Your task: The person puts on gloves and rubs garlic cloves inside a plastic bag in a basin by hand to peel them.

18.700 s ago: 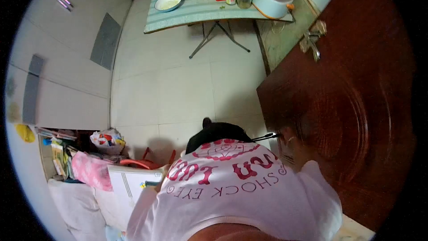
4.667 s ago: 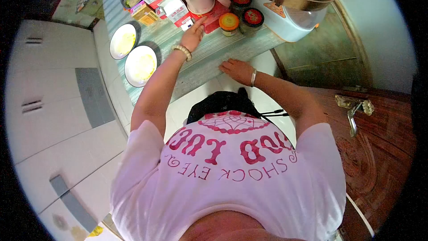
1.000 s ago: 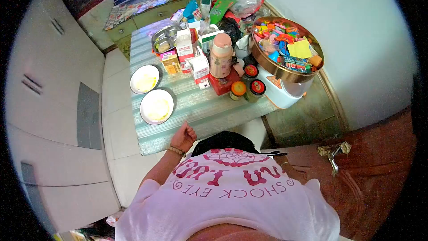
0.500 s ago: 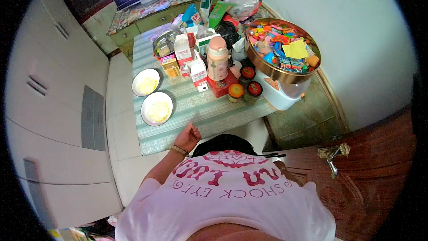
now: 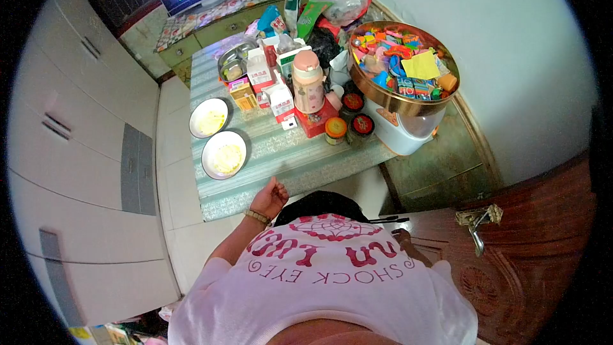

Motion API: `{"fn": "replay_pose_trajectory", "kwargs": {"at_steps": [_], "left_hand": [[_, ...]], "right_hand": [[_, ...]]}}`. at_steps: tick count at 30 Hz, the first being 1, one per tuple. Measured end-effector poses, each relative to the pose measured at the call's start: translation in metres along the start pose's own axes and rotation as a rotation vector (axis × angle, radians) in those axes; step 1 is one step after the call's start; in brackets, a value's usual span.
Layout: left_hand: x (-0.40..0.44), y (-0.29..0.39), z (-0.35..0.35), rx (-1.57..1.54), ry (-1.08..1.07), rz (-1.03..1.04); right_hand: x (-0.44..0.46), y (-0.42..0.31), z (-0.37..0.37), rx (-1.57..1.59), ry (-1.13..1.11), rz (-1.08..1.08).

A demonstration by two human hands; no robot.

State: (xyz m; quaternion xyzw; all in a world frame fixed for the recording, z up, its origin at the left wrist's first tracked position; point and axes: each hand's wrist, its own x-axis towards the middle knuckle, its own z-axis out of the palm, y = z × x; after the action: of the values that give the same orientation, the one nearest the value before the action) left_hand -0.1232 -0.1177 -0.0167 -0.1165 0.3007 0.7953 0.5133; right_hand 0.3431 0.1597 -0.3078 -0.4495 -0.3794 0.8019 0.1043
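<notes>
My left hand [image 5: 269,198], with a beaded bracelet on its wrist, hovers at the near edge of the table [image 5: 306,176]. Its fingers are curled in and nothing shows in them. The closest thing to it is a white bowl [image 5: 224,155] with pale yellow food inside. Behind that bowl stands a second bowl [image 5: 209,118] with similar yellowish contents. My right hand [image 5: 402,237] is low beside my shirt, near the wooden door; it is dark and partly hidden, so its fingers cannot be made out.
A pink bottle [image 5: 309,86], opened cartons [image 5: 280,103] and several jars [image 5: 336,130] crowd the table's middle. At right, a round tin [image 5: 402,105] of colourful small items sits on a white appliance [image 5: 399,135]. A door handle [image 5: 476,227] juts out at lower right.
The view has shifted slightly. My right hand shows a little more beside the shirt. My left hand keeps its curled pose, and the bowls stay in place.
</notes>
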Motion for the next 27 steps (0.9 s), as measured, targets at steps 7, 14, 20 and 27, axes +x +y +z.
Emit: {"fn": "replay_pose_trajectory", "kwargs": {"at_steps": [7, 14, 20, 27], "left_hand": [[0.003, -0.003, -0.001, -0.033, 0.029, 0.004], [0.001, -0.005, -0.002, -0.046, -0.012, 0.040], [-0.001, -0.005, -0.001, -0.099, -0.027, 0.076], [-0.005, -0.014, -0.006, 0.067, -0.097, 0.141]], "right_hand": [[0.007, -0.010, 0.015, -0.007, 0.095, 0.120], [0.009, -0.010, 0.023, -0.046, 0.096, 0.155], [0.012, -0.012, 0.022, -0.076, 0.087, 0.176], [0.024, -0.026, 0.023, -0.143, 0.044, 0.203]]}}
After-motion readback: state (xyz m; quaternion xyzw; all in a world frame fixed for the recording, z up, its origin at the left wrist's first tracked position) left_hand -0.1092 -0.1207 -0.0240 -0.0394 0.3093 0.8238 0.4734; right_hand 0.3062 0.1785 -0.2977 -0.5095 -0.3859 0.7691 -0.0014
